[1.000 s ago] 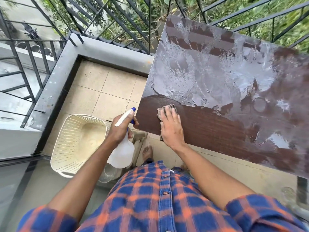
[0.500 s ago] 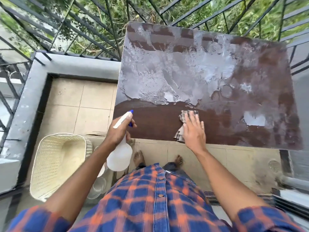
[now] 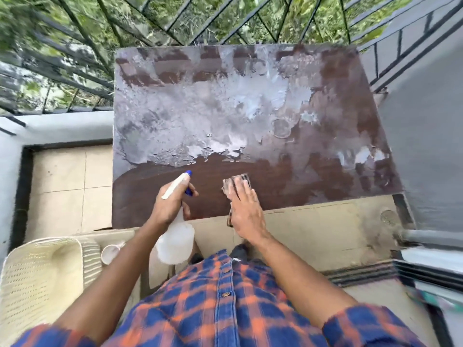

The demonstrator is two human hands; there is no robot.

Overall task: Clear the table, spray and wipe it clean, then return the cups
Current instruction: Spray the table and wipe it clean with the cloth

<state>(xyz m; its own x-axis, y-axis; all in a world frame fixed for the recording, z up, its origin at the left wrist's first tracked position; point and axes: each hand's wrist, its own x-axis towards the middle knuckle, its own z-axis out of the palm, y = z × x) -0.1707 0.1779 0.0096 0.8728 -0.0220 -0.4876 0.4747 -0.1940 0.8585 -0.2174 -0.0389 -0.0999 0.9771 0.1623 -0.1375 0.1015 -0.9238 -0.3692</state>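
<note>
The dark brown table (image 3: 313,181) is wet and streaked grey-white over its far two thirds; a near strip looks darker and wiped. My right hand (image 3: 246,209) presses flat on a small checked cloth (image 3: 231,182) near the table's front edge, fingers straight. My left hand (image 3: 170,204) grips the neck of a white spray bottle (image 3: 176,244) with a blue nozzle, held over the table's near left corner. A whitish cup (image 3: 110,254) shows on the floor beside the basket, partly hidden by my left arm.
A cream plastic basket (image 3: 42,279) sits on the tiled floor at lower left. Black metal railings (image 3: 82,58) ring the balcony beyond the table, with greenery behind. A grey wall (image 3: 426,146) stands to the right, and a floor drain (image 3: 388,217) lies near it.
My right hand slid the cloth rightward along the table's near strip. The camera view swung so the table now sits square in front. My left hand keeps holding the bottle.
</note>
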